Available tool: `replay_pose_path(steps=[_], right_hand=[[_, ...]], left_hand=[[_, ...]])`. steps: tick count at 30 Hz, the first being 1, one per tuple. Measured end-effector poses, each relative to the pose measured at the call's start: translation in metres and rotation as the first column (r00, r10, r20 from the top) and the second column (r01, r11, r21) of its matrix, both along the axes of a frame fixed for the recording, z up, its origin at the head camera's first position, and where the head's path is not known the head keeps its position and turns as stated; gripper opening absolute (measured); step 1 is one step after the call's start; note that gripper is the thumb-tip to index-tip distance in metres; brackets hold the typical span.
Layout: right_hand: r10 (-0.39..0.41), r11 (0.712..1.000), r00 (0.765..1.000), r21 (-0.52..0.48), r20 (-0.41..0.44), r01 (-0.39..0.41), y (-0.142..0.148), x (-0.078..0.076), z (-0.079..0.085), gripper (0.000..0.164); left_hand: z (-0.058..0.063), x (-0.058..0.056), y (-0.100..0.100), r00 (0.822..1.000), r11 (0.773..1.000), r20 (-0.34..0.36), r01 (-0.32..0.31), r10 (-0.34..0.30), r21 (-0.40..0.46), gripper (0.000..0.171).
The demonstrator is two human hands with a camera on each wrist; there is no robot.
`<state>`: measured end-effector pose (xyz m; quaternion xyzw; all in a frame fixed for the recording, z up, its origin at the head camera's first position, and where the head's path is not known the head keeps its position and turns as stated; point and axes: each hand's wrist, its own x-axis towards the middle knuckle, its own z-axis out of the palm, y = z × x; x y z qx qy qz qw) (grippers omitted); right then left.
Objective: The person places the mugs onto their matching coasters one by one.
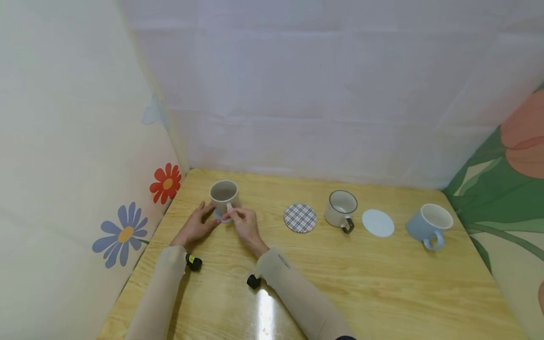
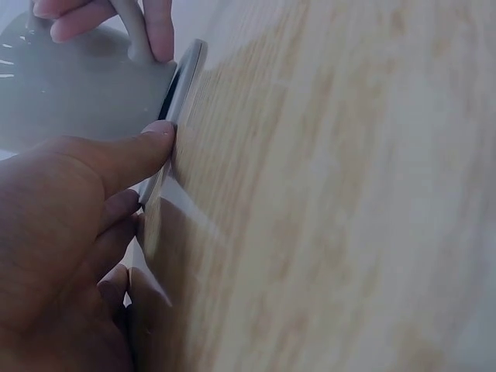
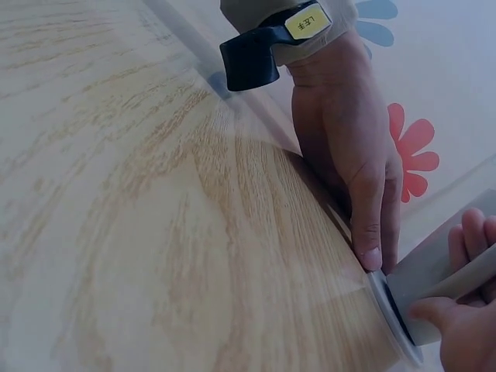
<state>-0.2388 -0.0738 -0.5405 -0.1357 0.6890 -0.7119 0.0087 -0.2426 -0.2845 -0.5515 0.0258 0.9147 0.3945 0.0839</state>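
Note:
A light grey mug [image 1: 219, 204] stands over a pale round coaster [image 2: 188, 84] at the table's far left. My right hand [image 1: 246, 225] grips the mug's handle with curled fingers and thumb. In the left wrist view a dark gap shows between the mug's base and the coaster; whether they touch elsewhere I cannot tell. At the coaster's left edge is my left hand [image 1: 197, 226], its thumb and fingers pinching the rim. The right wrist view shows the left thumb [image 3: 369, 232] on that rim, close to the mug's wall.
Rightward along the table [image 1: 382, 288] lie a plaid coaster [image 1: 300, 218], a white mug with a dark handle [image 1: 337, 212], a plain white coaster [image 1: 378, 223] and a blue mug [image 1: 420, 225]. White cloth [image 1: 318, 94] hangs behind; a flowered panel [image 1: 85, 156] borders the left.

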Motion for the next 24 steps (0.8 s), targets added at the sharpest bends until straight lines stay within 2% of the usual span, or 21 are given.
replay_pose_path(steps=[24], right_hand=[[-0.006, 1.000, 1.000, 0.011, 0.023, 0.006, -0.013, 0.012, -0.002, 0.030]], left_hand=[[0.006, 0.004, 0.003, 1.000, 1.000, -0.023, 0.001, -0.001, -0.008, 0.073]])
